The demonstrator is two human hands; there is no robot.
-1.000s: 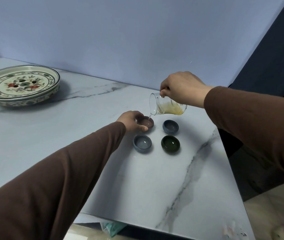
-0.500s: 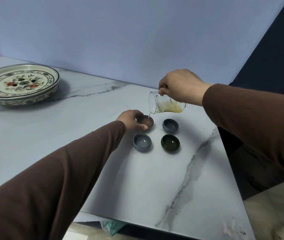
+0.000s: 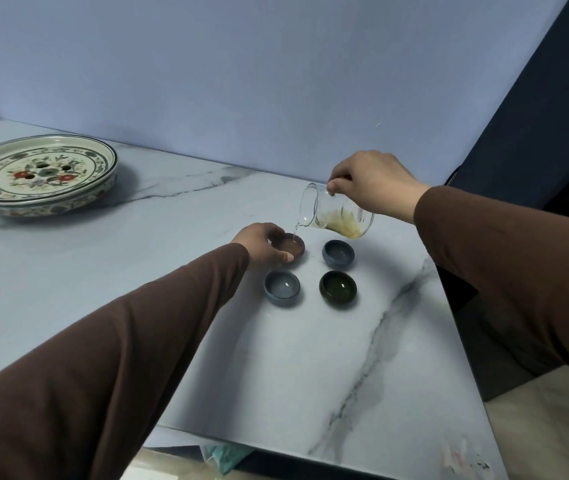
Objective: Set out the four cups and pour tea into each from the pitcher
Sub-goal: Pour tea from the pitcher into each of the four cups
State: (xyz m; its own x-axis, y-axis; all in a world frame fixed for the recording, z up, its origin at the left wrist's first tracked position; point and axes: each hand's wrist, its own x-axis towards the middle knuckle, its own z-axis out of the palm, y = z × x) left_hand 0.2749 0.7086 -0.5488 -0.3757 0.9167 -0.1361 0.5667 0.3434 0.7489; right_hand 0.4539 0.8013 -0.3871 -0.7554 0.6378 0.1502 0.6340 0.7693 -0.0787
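Glass pitcher tipped sideways over the brown cup, thin stream running in, yellow tea pooled low inside. Gripped at the rim by the right hand; cup steadied by the curled left hand. Beside: two glazed blue cups, dark green cup, all round, on marble table. Floral ceramic tray far left. Same pour as a second earlier.

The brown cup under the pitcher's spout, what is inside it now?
A thin stream runs from the tilted glass pitcher into the brown cup, so some tea is inside. The left hand grips its near side and covers part of it; the level cannot be seen.
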